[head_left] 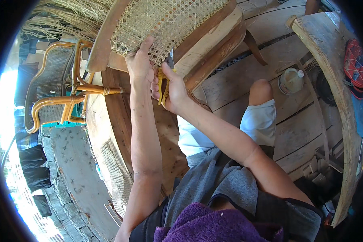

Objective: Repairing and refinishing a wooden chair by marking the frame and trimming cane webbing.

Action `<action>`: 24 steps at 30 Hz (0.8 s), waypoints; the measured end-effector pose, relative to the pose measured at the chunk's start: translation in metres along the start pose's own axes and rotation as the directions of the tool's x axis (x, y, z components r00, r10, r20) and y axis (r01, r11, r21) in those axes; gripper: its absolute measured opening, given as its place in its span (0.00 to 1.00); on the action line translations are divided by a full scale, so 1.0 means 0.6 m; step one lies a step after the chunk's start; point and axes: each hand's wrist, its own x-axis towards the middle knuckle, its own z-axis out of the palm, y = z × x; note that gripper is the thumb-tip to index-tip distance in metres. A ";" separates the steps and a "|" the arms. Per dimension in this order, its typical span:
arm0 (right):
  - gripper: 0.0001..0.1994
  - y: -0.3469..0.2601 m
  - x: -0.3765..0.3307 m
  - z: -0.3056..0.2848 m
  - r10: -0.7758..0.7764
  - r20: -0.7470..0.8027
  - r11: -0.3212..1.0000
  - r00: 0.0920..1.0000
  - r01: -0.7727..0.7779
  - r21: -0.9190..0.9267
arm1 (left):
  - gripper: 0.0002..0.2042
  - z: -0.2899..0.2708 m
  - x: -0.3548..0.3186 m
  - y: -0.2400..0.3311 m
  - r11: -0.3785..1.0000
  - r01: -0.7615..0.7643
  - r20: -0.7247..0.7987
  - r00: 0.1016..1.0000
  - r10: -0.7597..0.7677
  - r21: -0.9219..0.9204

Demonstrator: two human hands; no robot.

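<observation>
Counting near to far: one purple cloth (207, 224) at the bottom edge, one grey shirt above it, white shorts (259, 121) and one bare knee (260, 89) over plank flooring (298, 129).

Two hands, both up at the cane panel (169, 20).
- left hand (140, 64): fingers extended and pressed flat on the lower edge of the weave, index pointing up. Grasping nothing, just bracing.
- right hand (174, 89): fingers clenched around one yellow-handled cutter (164, 80). Its metal tip pokes up right at the panel's lower edge, just beside the left hand.

Cane panel: one, pale straw colour, open hexagonal-looking weave with small regular holes, stretched in a curved wooden frame (213, 40). Frame is brown, worn, tilted across the top centre, resting over the person's lap. The panel's lower corner looks ragged where the hands meet it.

Left of it: one finished rattan chair (54, 90), orange-tan bent poles, darker woven back, lying on its side. Second woven sheet (117, 177) below along the left forearm.

Right: one curved wooden rail (343, 113), one pale plastic jar (291, 80) on the planks, one red item with white lacing (355, 66) at the far right edge, can't tell what it is.

Farthest: one bundle of loose dry fibre (68, 18) at top left.
</observation>
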 end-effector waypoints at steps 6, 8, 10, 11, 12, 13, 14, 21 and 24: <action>0.14 -0.041 -0.042 -0.028 -0.155 -0.123 0.738 0.980 0.032 -0.674 | 0.21 0.018 0.000 0.001 0.989 -0.042 0.124 0.990 0.059 -0.139; 0.14 -0.056 -0.058 -0.028 -0.188 -0.180 0.675 0.965 -0.006 -0.738 | 0.20 0.020 0.002 0.001 0.986 -0.003 0.157 0.987 0.030 -0.169; 0.17 -0.073 -0.060 -0.021 -0.069 -0.192 0.749 0.979 -0.077 -0.658 | 0.20 0.020 0.003 0.000 0.974 0.052 0.199 0.980 -0.007 -0.221; 0.18 -0.080 -0.058 -0.016 -0.001 -0.202 0.788 0.979 -0.124 -0.603 | 0.20 0.020 0.003 -0.001 0.976 0.063 0.198 0.980 -0.021 -0.207; 0.18 -0.087 -0.056 -0.011 0.037 -0.193 0.822 0.981 -0.140 -0.552 | 0.20 0.020 0.002 -0.002 0.980 0.042 0.199 0.980 -0.003 -0.193; 0.15 -0.091 -0.052 -0.007 0.044 -0.205 0.841 0.978 -0.147 -0.521 | 0.20 0.020 0.002 -0.003 0.984 0.022 0.184 0.983 0.011 -0.179; 0.15 -0.094 -0.048 -0.004 0.076 -0.201 0.871 0.977 -0.163 -0.463 | 0.20 0.020 0.001 -0.004 0.981 -0.005 0.201 0.979 0.044 -0.192; 0.18 -0.090 0.006 -0.011 0.160 -0.103 0.982 0.982 -0.169 -0.083 | 0.19 0.011 -0.001 0.005 0.998 0.055 0.119 0.991 -0.055 0.008; 0.20 -0.060 0.014 -0.008 0.030 -0.110 0.999 0.994 -0.031 -0.008 | 0.20 0.010 0.008 -0.006 0.960 0.193 0.233 0.962 -0.144 -0.203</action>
